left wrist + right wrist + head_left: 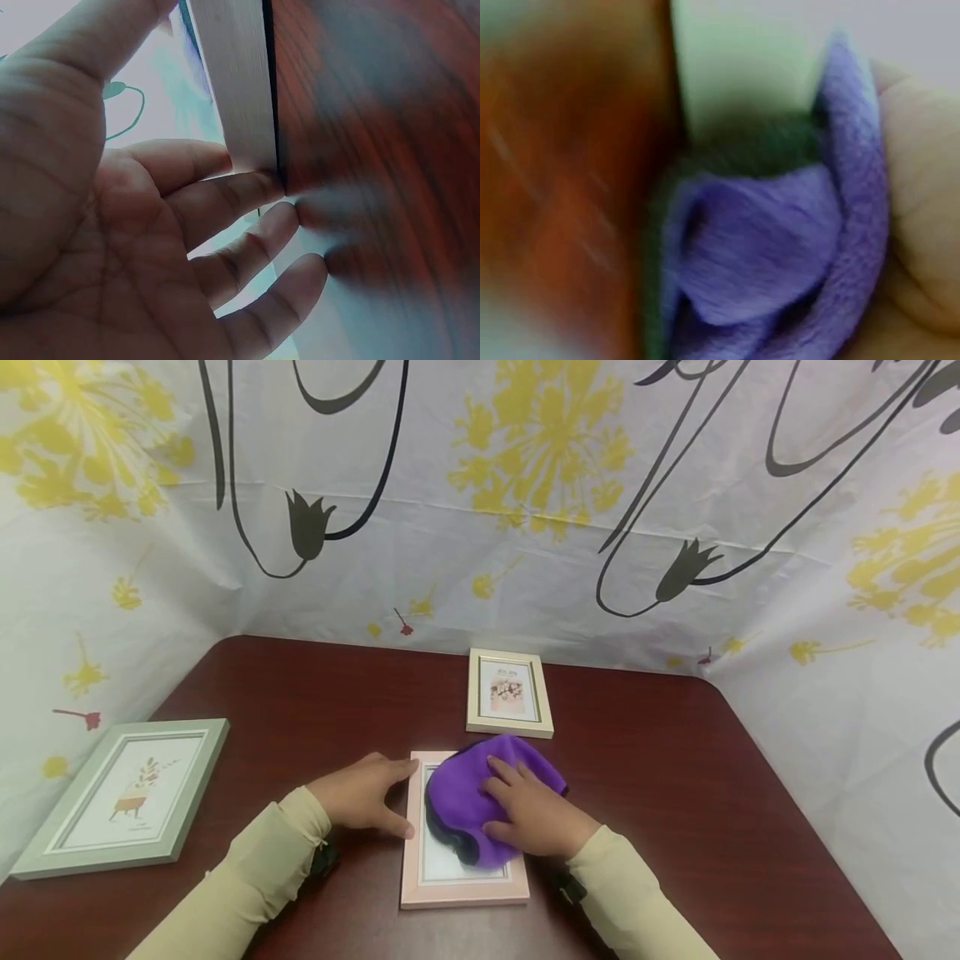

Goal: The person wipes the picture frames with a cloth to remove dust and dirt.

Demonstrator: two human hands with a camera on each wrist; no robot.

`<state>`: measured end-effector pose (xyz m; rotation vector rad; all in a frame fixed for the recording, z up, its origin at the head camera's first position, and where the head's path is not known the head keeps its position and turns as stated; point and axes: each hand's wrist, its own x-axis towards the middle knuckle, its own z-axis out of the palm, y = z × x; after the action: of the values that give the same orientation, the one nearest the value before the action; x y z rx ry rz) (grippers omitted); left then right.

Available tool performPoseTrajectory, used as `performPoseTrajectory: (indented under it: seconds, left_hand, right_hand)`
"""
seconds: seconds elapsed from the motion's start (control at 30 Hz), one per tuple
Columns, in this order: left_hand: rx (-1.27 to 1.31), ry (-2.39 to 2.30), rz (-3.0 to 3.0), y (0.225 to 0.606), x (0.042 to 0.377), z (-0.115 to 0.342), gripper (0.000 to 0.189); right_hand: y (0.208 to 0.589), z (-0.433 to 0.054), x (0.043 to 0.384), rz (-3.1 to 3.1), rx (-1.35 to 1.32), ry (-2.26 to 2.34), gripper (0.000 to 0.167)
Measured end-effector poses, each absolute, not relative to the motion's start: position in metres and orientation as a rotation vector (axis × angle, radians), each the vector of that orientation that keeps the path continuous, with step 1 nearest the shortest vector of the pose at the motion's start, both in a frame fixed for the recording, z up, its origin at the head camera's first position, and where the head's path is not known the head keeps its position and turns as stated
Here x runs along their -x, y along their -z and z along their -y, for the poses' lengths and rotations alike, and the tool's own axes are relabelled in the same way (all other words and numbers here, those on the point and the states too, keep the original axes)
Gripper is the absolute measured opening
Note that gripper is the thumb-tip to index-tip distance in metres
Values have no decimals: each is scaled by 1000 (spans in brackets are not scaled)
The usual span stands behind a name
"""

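A pink picture frame (465, 895) lies flat on the dark red-brown table. Over much of its glass spreads a purple cloth (463, 797) with a dark edge. My right hand (532, 810) presses on the cloth with its fingers spread. In the right wrist view the purple cloth (765, 247) is folded against the palm, which shows at the right side. At the frame's left side is my left hand (360, 793), thumb and forefinger apart, tips at the edge. In the left wrist view its fingertips meet the frame's side (244, 97) close to the wood surface.
A cream frame (510, 727) with a floral print lies behind the pink one. Farther left, a larger pale green frame (197, 777) lies by the table's left edge. White sheeting (420, 560) with yellow and grey flower patterns hangs around the table (660, 777).
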<state>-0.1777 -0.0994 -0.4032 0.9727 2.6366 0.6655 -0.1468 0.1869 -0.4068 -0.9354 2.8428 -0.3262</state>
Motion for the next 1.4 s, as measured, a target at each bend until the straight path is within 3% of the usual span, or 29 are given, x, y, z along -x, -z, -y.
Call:
performPoseTrajectory:
  seconds: [0.13, 0.5, 0.8, 1.07, 1.23, 1.4]
  left_hand:
    - [-969, -681, -2639, 406, 181, 99, 96]
    - [-969, -719, -2630, 411, 185, 100, 95]
    - [-1000, -686, -2668, 410, 187, 101, 81]
    - [-961, -708, -2649, 411, 186, 104, 89]
    - [-950, -727, -2624, 410, 185, 104, 98]
    - [-950, -723, -2625, 411, 184, 103, 98]
  right_hand:
    - [412, -183, 146, -2822, 832, 319, 62]
    - [402, -167, 134, -2718, 970, 235, 65]
    - [389, -153, 113, -2596, 1175, 171, 61]
    - [384, -158, 115, -2516, 1390, 231, 43]
    - [384, -173, 130, -2538, 1265, 345, 32]
    - [393, -196, 148, -2678, 1113, 386, 44]
